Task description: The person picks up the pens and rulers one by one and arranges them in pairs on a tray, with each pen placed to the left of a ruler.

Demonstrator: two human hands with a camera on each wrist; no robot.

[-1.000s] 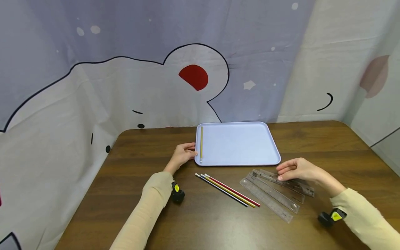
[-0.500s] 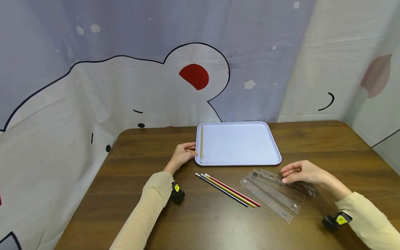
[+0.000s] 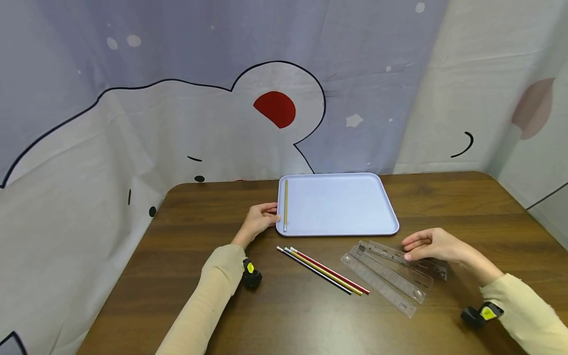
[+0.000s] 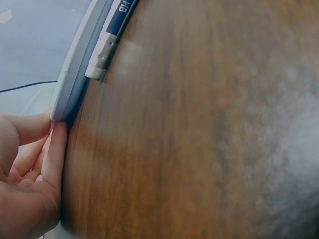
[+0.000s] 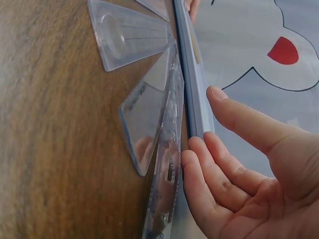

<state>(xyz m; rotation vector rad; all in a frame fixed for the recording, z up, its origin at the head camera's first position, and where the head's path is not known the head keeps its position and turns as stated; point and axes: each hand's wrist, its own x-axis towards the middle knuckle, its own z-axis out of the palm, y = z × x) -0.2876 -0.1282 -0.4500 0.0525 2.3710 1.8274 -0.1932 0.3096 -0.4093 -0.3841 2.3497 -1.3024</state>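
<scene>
At the tray's left edge my left hand [image 3: 259, 219] pinches the rim, thumb above and fingers beneath in the left wrist view. The pale lavender tray [image 3: 341, 204] lies flat at the back of the table, with a yellow pencil [image 3: 286, 202] along its left side. Over the fanned clear plastic rulers [image 3: 379, 286] hovers my right hand [image 3: 432, 245], fingers extended and thumb apart, holding nothing. Its fingertips are near a narrow ruler [image 5: 169, 164] in the right wrist view. Left of the rulers, black, yellow and red pencils [image 3: 330, 271] lie side by side, slanting.
The brown wooden table [image 3: 199, 212] ends at a patterned cloth backdrop [image 3: 177, 123] just behind the tray. Black wrist cameras [image 3: 252, 279] hang from both sleeves. A white eraser end of a pencil [image 4: 102, 57] shows close to the tray's front rim in the left wrist view.
My right hand has drifted a little right and toward me over the rulers, away from the tray's corner. The left hand, tray, pencils and rulers have stayed put.
</scene>
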